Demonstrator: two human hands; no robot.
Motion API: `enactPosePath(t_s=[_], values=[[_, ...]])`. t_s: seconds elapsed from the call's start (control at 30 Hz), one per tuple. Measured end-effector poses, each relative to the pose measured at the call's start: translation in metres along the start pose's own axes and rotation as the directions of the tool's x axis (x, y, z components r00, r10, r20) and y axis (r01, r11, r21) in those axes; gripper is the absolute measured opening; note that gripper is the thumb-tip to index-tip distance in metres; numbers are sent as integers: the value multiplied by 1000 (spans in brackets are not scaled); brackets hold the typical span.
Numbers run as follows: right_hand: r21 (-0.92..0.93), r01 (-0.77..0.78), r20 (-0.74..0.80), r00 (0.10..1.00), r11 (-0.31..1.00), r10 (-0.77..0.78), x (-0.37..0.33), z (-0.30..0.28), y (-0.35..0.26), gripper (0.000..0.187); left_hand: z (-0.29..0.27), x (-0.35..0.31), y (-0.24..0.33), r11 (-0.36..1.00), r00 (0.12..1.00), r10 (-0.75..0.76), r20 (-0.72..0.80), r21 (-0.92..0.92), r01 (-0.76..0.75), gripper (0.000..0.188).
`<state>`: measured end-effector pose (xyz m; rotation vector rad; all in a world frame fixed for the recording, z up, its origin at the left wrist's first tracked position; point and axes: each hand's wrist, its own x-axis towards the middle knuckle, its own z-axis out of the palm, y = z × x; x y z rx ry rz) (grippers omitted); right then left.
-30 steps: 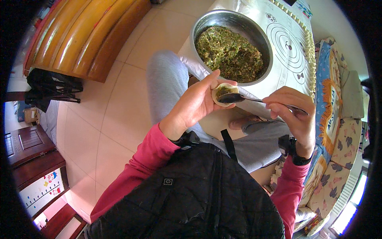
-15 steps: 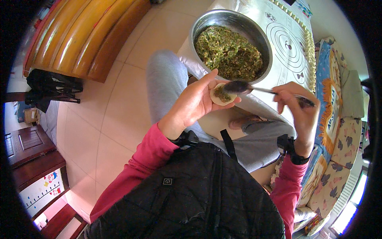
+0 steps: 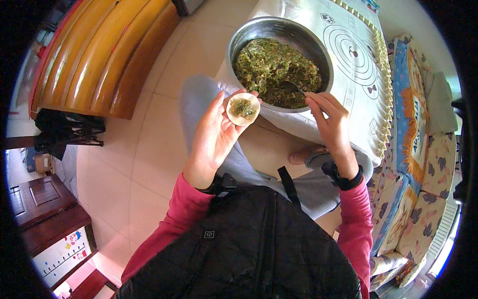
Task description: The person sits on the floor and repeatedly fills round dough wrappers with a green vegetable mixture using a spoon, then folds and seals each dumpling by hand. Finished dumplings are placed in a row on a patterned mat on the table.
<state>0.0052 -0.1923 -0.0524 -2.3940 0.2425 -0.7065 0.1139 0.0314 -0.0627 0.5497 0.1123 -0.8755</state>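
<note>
On the fingers of my left hand rests a round dumpling wrapper, lying open with a small heap of green filling at its middle. My right hand pinches the handle of a metal spoon. The spoon's bowl dips into the chopped green filling inside a large steel bowl, so its tip is partly hidden. The steel bowl stands just beyond both hands, nearer the right one.
The bowl sits on a table with a pale mat printed with circles and a frilled edge. A patterned sofa runs along the right. A curved yellow wooden piece of furniture stands at far left, over a tiled floor.
My right hand has carried the spoon away from the wrapper and into the filling in the bowl. My left hand has shifted left with the wrapper, which now faces up more plainly.
</note>
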Motion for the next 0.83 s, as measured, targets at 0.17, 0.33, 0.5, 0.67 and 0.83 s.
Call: enactPosePath(t_s=[0.17, 0.33, 0.5, 0.67, 0.83], values=[[9, 54, -19, 998, 998, -54, 5, 12, -4, 11, -1, -1, 2, 998, 1000, -22, -14, -64, 22, 47], [40, -1, 45, 999, 999, -1, 3, 20, -4, 11, -1, -2, 0, 994, 999, -32, -3, -102, 32, 47], [164, -120, 69, 992, 979, 110, 5, 23, 0, 12, -1, -1, 0, 996, 999, -33, 16, -77, 34, 47], [359, -465, 145, 884, 809, 444, 4, 23, 1, 18, -4, -1, 1, 995, 999, -37, 28, -95, 40, 47], [561, -543, 146, 808, 625, 570, 8, 12, 15, 19, -5, 1, 1, 992, 999, -44, 17, -113, 46, 48]])
